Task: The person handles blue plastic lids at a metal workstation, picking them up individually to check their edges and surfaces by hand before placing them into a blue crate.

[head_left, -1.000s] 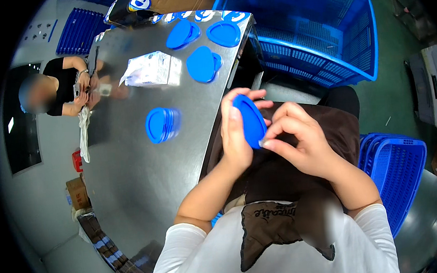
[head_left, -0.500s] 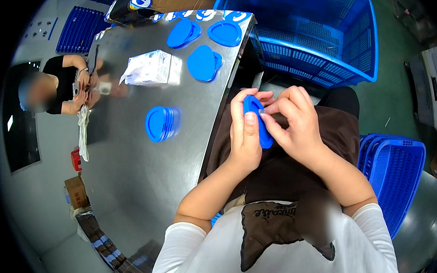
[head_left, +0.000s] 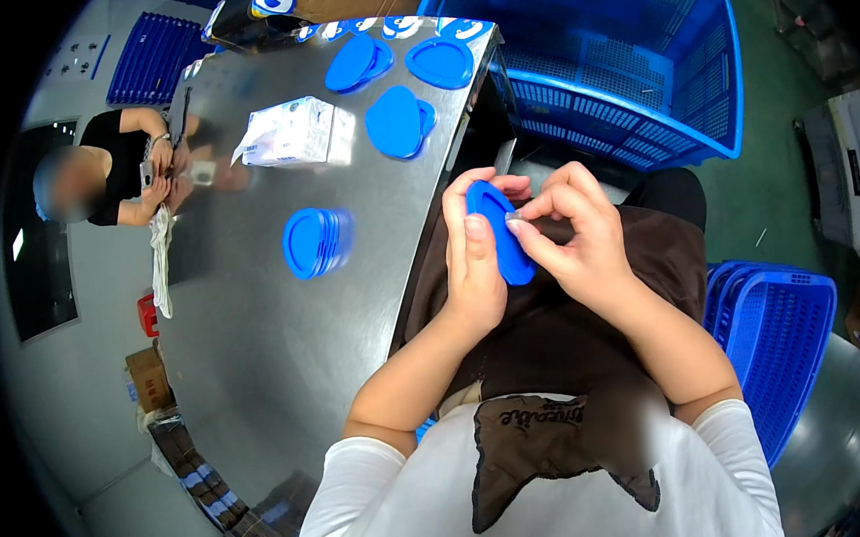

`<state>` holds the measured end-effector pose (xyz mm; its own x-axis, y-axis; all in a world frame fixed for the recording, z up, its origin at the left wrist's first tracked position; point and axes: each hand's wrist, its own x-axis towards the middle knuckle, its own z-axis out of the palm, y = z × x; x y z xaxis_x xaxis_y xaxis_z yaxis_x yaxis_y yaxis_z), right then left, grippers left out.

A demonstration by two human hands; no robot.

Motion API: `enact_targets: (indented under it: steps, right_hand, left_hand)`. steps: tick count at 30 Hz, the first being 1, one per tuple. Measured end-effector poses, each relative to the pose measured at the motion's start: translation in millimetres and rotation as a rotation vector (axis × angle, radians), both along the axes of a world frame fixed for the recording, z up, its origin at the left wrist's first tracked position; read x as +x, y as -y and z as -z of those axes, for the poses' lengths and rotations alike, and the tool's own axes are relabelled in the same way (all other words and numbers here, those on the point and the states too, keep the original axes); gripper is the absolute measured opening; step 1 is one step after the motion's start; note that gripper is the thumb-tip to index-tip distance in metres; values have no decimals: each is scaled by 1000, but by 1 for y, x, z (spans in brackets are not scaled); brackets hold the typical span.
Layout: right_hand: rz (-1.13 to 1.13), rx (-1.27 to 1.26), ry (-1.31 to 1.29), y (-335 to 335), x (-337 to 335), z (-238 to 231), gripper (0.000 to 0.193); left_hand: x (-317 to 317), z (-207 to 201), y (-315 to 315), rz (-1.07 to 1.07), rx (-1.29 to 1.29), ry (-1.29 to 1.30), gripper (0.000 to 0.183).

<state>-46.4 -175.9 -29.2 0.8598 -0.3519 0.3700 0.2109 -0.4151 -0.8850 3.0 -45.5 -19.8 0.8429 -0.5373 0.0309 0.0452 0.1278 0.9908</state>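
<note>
Above my lap, my left hand is closed round a blue rounded plastic lid, its thumb along the near rim and its fingers behind. The lid is tilted, its recessed face turned toward my right hand. That hand's thumb and forefinger are pinched together against the lid's face, with a tiny greyish bit between the tips, too small to name. On the metal table to the left stands a short stack of similar blue lids. More blue lids lie farther back, some overlapping, and a single lid lies near the corner.
A white box sits on the metal table. A large blue crate stands beyond my hands, and nested blue baskets are at my right. Across the table, another person's hands hold a small object.
The blue lid has shifted slightly left in my left hand, and its face has turned more into view. My right hand has followed, still pinching at the lid.
</note>
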Motion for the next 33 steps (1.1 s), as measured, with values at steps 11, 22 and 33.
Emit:
enact_targets:
  steps: [11,22,33]
  right_hand:
    - [-340,759,110,48,-35,-19,12]
    - [-229,-36,110,20,-58,-19,21]
    - [-70,-198,80,21,-44,-28,21]
  left_hand:
    - [17,-17,-5,11,-268,-412,66]
    - [6,-23,-1,85,-357,-228,76]
    - [3,-28,4,69,-443,-364,65]
